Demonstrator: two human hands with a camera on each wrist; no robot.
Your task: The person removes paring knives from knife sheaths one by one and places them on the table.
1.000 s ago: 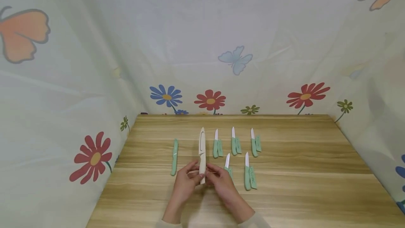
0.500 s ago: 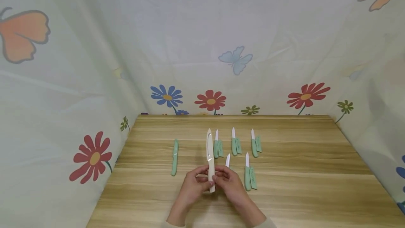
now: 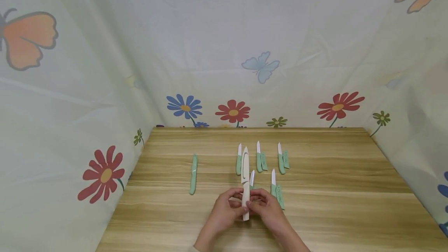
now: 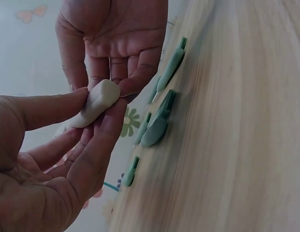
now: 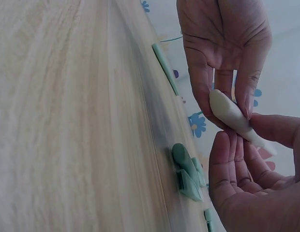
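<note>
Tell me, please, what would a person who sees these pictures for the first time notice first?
Probably the cream sheathed knife, pinched by its handle between the left hand and the right hand at the near middle of the wooden table, tip pointing away. Behind it lie small green-handled knives beside their green sheaths, and one sheathed green knife lies alone to the left.

Pale cloth walls (image 3: 217,30) printed with flowers and butterflies enclose a wooden table (image 3: 350,189).
</note>
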